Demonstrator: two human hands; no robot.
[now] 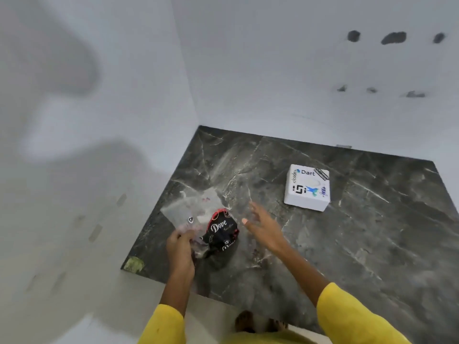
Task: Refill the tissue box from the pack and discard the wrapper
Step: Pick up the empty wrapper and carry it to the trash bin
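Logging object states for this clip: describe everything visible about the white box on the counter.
The white box is squat and roughly square, apparently cardboard or foam. Its top carries stickers: one reading Dart, a black geometric logo, a blue-green hummingbird, and a striped black label at one corner. A faint oval mark shows at the top's centre; whether it is an opening is unclear. The box lies flat on the dark marble counter, turned slightly askew, near the back wall. Nothing else touches it; both hands are away from it.

Worktop (347, 244) sits in a wall corner, walls along its far and left edges. Tissue box (307, 186) on it toward the far edge, right of centre. Wrapper (211, 224) near the left edge, close to the near-left corner, left hand (180, 249) on its near side. Right hand (263, 225) just right of wrapper, between it and the box, well apart from box.
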